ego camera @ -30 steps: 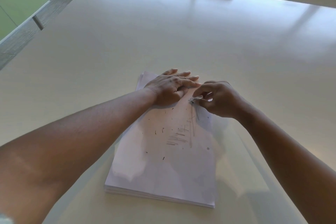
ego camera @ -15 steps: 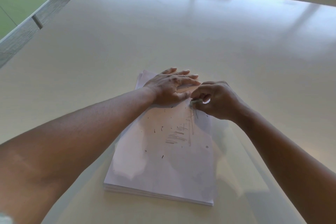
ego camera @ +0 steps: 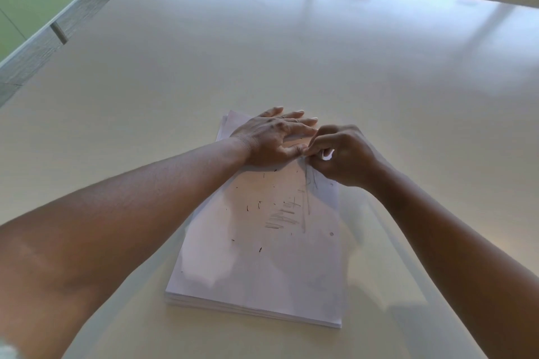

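Head view: left hand (ego camera: 274, 140) flat on paper stack (ego camera: 256, 265); right hand (ego camera: 348, 159) pinches white piece (ego camera: 328, 154).

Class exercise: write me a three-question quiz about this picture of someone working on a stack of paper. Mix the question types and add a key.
1. True or false: the left hand lies flat on the paper stack.
2. What does the right hand pinch? A) scissors B) a small white object C) a cup
3. Fill in: the grey scribbles lie on the stack's ___ sheet.
Key: 1 true; 2 B; 3 top.
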{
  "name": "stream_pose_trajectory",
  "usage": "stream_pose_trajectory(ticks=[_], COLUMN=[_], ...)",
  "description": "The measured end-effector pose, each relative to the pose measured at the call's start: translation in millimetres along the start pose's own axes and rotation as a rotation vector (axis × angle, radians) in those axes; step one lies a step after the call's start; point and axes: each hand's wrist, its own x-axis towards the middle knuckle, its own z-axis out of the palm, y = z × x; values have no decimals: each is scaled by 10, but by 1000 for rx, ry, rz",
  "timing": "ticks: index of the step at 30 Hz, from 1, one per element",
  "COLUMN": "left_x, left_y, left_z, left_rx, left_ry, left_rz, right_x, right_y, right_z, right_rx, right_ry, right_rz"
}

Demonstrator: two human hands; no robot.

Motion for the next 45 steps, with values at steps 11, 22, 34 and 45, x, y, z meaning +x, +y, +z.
stream_pose_trajectory(ticks=[11, 22, 34, 45], left_x=[21, 36, 33, 56], left_y=[-15, -32, -39, -67], left_z=[4, 7, 0, 24], left_rx=[15, -9, -24, -47], left_ry=[-13, -2, 7, -9], left_rz=[21, 24, 35, 31], right_x=[17, -35, 76, 41], right_y=[24, 36, 83, -36], right_z=[-65, -98, -21, 201], right_rx=[43, 144, 92, 117], right_ry=[-123, -288, -134, 42], right_rz=[-126, -115, -100, -79])
